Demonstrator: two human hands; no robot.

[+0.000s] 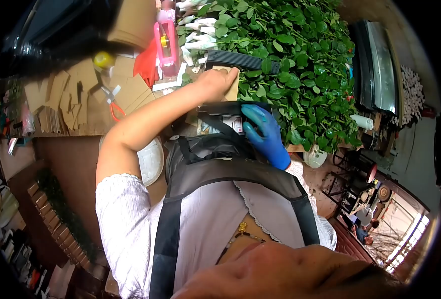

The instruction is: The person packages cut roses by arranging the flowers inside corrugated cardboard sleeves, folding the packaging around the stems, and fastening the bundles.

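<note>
My left hand (215, 83), bare, is closed at the edge of a piece of tan cardboard (233, 92), one finger stretched along its upper corner. Just beyond lies a black ribbed strip (243, 61), partly under leaves. My right hand (264, 134) wears a blue glove; its fingers bend over the end of a dark flat bar (220, 107) nearer my body, the thumb apart below. Whatever lies under the bar is mostly hidden. Leafy green rose stems (300, 74) are piled beside both hands, with white-wrapped ends (200, 41) on the left.
Left on the table are cut cardboard pieces (61, 99), orange-handled scissors (114, 110), a yellow round thing (102, 60) and a pink tape dispenser (166, 47). A white round lid or tub (151, 162) sits below the table edge. Dark sheets (380, 70) stand at right.
</note>
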